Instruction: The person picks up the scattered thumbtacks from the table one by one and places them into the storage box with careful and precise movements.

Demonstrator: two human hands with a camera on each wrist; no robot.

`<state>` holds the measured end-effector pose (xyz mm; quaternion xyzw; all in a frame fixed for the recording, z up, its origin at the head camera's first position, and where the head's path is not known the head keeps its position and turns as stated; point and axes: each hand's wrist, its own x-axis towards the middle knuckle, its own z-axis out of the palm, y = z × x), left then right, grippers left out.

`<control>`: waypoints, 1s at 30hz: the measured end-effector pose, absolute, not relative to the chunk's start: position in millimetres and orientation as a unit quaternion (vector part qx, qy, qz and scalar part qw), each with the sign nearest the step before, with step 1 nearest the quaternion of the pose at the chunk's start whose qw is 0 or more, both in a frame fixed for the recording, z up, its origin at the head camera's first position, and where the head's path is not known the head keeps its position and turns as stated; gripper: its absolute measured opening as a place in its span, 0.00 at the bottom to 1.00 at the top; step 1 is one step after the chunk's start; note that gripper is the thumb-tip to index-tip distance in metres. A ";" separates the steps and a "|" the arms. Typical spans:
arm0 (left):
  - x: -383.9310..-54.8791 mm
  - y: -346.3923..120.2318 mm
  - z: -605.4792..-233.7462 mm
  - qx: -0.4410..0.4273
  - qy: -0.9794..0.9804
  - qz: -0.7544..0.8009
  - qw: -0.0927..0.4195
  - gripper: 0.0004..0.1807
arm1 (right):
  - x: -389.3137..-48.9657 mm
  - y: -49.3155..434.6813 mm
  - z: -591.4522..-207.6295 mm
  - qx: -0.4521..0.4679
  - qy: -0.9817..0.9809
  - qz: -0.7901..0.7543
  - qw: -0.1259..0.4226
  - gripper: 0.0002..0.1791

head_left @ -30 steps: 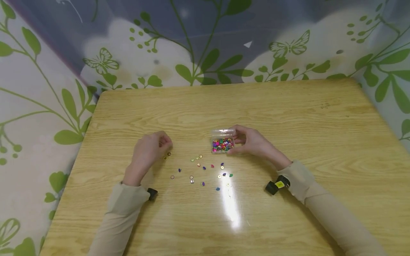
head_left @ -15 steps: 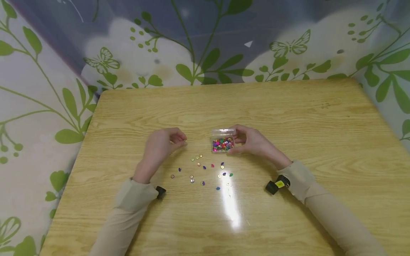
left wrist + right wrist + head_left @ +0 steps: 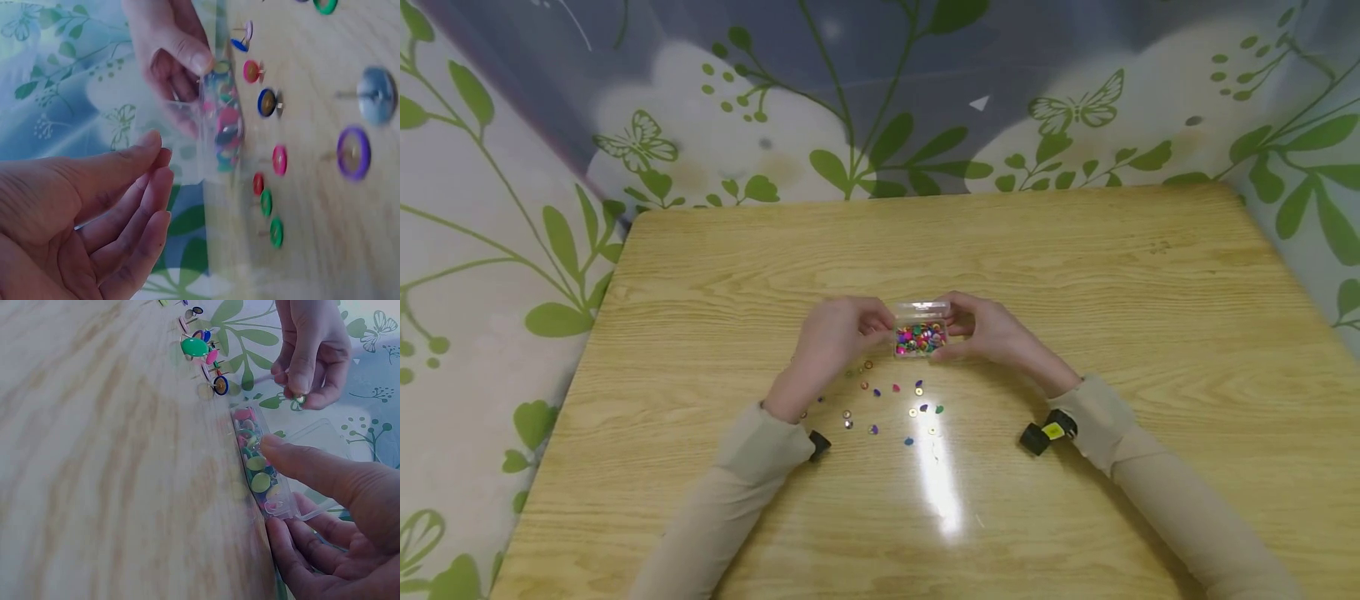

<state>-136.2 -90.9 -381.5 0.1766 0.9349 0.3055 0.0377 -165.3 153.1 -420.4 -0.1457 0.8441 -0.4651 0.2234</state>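
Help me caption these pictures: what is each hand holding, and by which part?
The right hand holds the clear box by its right-hand end. The left hand pinches what looks like a tack; by which part cannot be told.

The table [image 3: 1075, 275] bears thumbtacks [image 3: 873, 430] and a box [image 3: 916, 357].

Smooth, glossy box [image 3: 921, 311], probably plastic

White glare [image 3: 940, 483] streaks the table [image 3: 1075, 258]; wrist views look soft.
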 end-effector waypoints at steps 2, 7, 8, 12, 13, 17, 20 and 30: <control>-136.6 -86.6 -383.4 0.180 0.936 0.299 0.039 0.03 | -165.2 153.0 -420.1 -0.149 0.844 -0.466 0.222 0.38; -137.2 -79.9 -386.5 0.178 0.937 0.296 0.045 0.04 | -165.0 153.0 -419.7 -0.154 0.842 -0.467 0.221 0.37; -137.0 -79.3 -386.8 0.178 0.937 0.296 0.044 0.04 | -164.9 153.0 -419.8 -0.154 0.842 -0.467 0.220 0.37; -135.8 -78.1 -387.1 0.174 0.936 0.304 0.039 0.05 | -165.0 153.3 -420.2 -0.153 0.843 -0.466 0.220 0.38; -135.5 -78.3 -387.1 0.172 0.936 0.306 0.037 0.06 | -164.9 153.5 -420.3 -0.152 0.843 -0.466 0.219 0.39; -134.4 -81.0 -386.9 0.164 0.935 0.312 0.030 0.05 | -164.9 153.7 -420.2 -0.150 0.842 -0.469 0.219 0.38; -133.9 -86.3 -385.5 0.154 0.939 0.306 0.027 0.05 | -165.0 153.4 -420.2 -0.149 0.841 -0.471 0.220 0.38; -134.8 -134.6 -371.2 0.094 0.947 0.305 0.014 0.06 | -164.2 153.6 -419.7 -0.142 0.850 -0.456 0.223 0.38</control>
